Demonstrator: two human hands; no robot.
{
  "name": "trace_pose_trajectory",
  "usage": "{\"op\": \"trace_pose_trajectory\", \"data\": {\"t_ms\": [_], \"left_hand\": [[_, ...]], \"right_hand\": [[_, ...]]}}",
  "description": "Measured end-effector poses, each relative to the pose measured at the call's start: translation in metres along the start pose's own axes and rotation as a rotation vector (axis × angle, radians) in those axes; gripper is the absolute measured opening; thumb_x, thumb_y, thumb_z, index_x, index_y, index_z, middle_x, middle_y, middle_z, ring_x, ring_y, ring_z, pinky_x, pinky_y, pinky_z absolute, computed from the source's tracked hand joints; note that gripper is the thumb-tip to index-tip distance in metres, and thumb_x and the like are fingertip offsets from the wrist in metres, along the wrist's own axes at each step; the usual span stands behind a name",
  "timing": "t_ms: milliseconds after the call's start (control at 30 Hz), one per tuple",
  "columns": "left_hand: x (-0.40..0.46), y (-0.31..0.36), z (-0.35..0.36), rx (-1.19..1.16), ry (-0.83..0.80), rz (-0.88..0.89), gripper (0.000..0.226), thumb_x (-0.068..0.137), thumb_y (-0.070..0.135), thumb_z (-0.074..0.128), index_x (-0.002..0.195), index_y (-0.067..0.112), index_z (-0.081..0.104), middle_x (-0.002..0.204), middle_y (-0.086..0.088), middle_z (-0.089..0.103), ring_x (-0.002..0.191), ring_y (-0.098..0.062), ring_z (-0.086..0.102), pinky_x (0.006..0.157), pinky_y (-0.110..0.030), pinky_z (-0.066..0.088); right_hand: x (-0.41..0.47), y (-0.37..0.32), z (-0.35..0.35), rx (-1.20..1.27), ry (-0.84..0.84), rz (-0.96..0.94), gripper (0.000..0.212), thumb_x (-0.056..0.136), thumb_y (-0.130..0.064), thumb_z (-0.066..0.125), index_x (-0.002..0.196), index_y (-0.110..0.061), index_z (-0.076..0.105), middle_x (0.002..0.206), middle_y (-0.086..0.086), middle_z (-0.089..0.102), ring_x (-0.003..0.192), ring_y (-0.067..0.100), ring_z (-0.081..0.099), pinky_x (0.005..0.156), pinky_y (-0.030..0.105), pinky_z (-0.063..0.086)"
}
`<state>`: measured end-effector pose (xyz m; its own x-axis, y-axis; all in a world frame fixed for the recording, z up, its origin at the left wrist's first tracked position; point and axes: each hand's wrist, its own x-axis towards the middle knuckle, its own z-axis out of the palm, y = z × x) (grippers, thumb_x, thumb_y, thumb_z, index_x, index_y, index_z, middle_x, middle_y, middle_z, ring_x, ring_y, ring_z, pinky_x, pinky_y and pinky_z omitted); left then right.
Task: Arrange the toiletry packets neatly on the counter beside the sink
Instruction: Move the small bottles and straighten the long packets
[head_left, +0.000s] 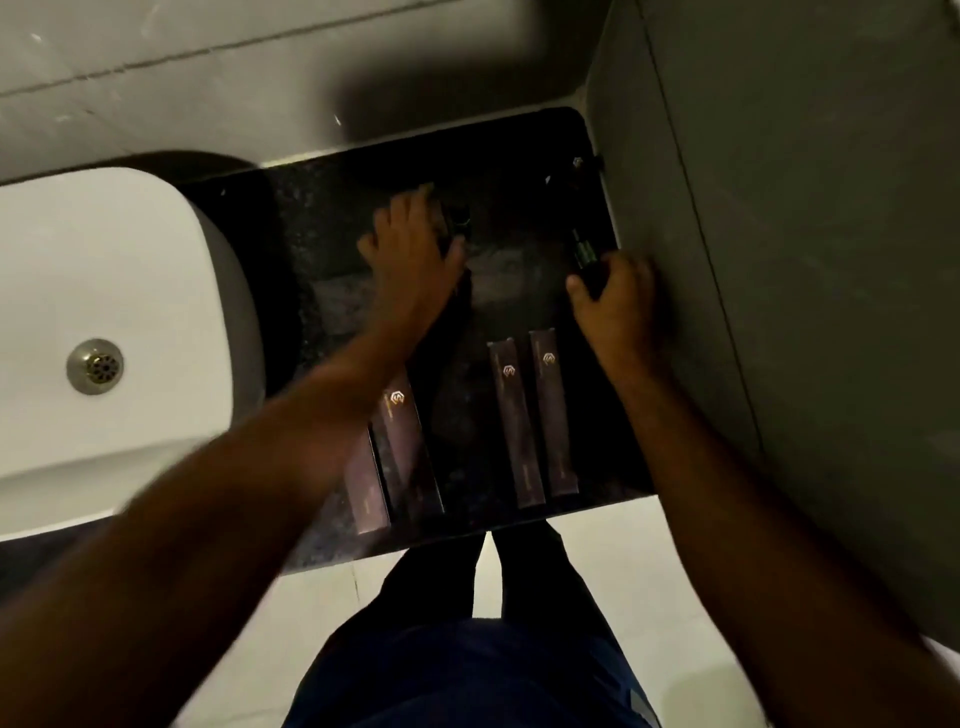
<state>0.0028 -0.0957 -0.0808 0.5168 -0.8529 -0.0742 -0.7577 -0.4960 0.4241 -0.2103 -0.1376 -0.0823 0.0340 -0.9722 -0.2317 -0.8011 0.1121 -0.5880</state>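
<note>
Speckled black counter (322, 249), slim rectangular packets (553, 415)

Single head-worn wide-angle cam, looks steeply down, close range. Covers dark speckled stone counter (322, 249), white oval ceramic sink (130, 291) at frame left, grey wall (805, 208) at right, pale floor tiles (322, 623) below.

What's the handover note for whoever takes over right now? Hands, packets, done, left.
Left hand: reaching over dark items at the back of the counter; grip unclear.
Right hand: closed on a small dark bottle near the wall.
Packets: left pair and right pair lie lengthwise near the front edge, right of the sink.
Done: four packets laid out.
Left: tidy back items, even the gap.
</note>
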Motion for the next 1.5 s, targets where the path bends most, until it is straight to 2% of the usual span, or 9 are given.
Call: {"op": "trace_pose_trajectory", "data": {"t_ms": [267, 433, 567, 700, 867, 1000, 1167, 1267, 1500], "left_hand": [[0.055, 0.014, 0.005, 0.29, -0.169, 0.211, 0.041, 0.083, 0.038, 0.056, 0.117, 0.015, 0.058, 0.121, -0.018, 0.06, 0.126, -0.041, 0.041, 0.104, -0.059, 0.024], [0.018, 0.02, 0.028, 0.222, -0.245, 0.304, 0.033, 0.082, 0.038, 0.058, 0.11, 0.02, 0.063, 0.116, -0.009, 0.066, 0.122, -0.035, 0.045, 0.1, -0.053, 0.028], [-0.014, 0.022, 0.043, 0.033, -0.235, 0.203, 0.051, 0.079, 0.037, 0.067, 0.127, 0.024, 0.055, 0.124, -0.002, 0.064, 0.124, -0.027, 0.046, 0.099, -0.044, 0.029], [-0.024, 0.018, 0.048, -0.053, -0.163, 0.128, 0.064, 0.076, 0.035, 0.071, 0.135, 0.024, 0.049, 0.13, -0.001, 0.062, 0.125, -0.025, 0.048, 0.102, -0.044, 0.028], [-0.026, 0.014, 0.054, -0.062, -0.174, 0.104, 0.074, 0.073, 0.038, 0.073, 0.139, 0.025, 0.043, 0.133, -0.001, 0.06, 0.127, -0.026, 0.047, 0.105, -0.05, 0.028], [-0.035, 0.008, 0.045, -0.303, -0.138, 0.108, 0.067, 0.069, 0.032, 0.073, 0.131, 0.019, 0.052, 0.128, -0.004, 0.06, 0.121, -0.022, 0.052, 0.103, -0.048, 0.042], [-0.093, 0.005, 0.026, -0.569, -0.066, -0.027, 0.059, 0.074, 0.015, 0.077, 0.128, 0.013, 0.052, 0.126, -0.002, 0.049, 0.107, 0.001, 0.05, 0.089, -0.007, 0.043], [-0.124, 0.007, 0.031, -0.583, -0.103, -0.134, 0.068, 0.072, 0.016, 0.082, 0.132, 0.009, 0.05, 0.126, -0.007, 0.05, 0.111, -0.01, 0.052, 0.09, -0.01, 0.046], [-0.141, 0.005, 0.037, -0.618, -0.092, -0.222, 0.074, 0.068, 0.015, 0.084, 0.134, 0.01, 0.049, 0.13, -0.008, 0.047, 0.112, -0.02, 0.055, 0.092, -0.027, 0.051]], "right_hand": [[0.056, 0.0, 0.031, -0.112, -0.028, -0.018, 0.04, 0.082, -0.029, 0.071, 0.117, -0.01, 0.065, 0.121, 0.011, 0.066, 0.11, 0.028, 0.064, 0.088, 0.034, 0.053], [0.042, 0.008, 0.034, 0.258, -0.109, -0.094, 0.039, 0.075, -0.01, 0.077, 0.112, -0.011, 0.065, 0.113, 0.006, 0.067, 0.105, 0.017, 0.063, 0.088, 0.022, 0.048], [0.033, 0.019, 0.044, 0.213, -0.135, -0.129, 0.04, 0.07, -0.015, 0.082, 0.106, -0.023, 0.068, 0.115, 0.006, 0.065, 0.104, 0.019, 0.063, 0.092, 0.03, 0.052], [0.035, 0.014, 0.047, 0.158, -0.177, -0.198, 0.045, 0.064, -0.012, 0.085, 0.107, -0.016, 0.071, 0.116, 0.007, 0.064, 0.106, 0.018, 0.056, 0.09, 0.011, 0.041], [0.038, 0.012, 0.044, 0.11, -0.231, -0.2, 0.061, 0.061, -0.019, 0.086, 0.117, -0.031, 0.064, 0.117, 0.004, 0.064, 0.11, 0.021, 0.058, 0.1, 0.041, 0.048], [0.01, 0.025, 0.008, 0.376, -0.224, -0.082, 0.091, 0.069, -0.009, 0.083, 0.14, -0.036, 0.033, 0.114, 0.003, 0.06, 0.088, 0.008, 0.061, 0.076, 0.016, 0.054], [-0.081, 0.042, 0.011, 0.323, -0.175, 0.193, 0.065, 0.069, -0.022, 0.085, 0.128, -0.017, 0.056, 0.103, 0.003, 0.062, 0.07, 0.009, 0.059, 0.062, 0.02, 0.053], [-0.101, 0.041, 0.017, 0.209, -0.225, 0.097, 0.056, 0.067, -0.027, 0.083, 0.118, -0.02, 0.061, 0.111, 0.004, 0.062, 0.094, 0.021, 0.064, 0.079, 0.037, 0.057], [-0.09, 0.047, 0.015, 0.13, -0.207, -0.015, 0.047, 0.064, -0.017, 0.079, 0.109, -0.017, 0.067, 0.103, 0.004, 0.062, 0.088, 0.017, 0.06, 0.074, 0.024, 0.043]]}}
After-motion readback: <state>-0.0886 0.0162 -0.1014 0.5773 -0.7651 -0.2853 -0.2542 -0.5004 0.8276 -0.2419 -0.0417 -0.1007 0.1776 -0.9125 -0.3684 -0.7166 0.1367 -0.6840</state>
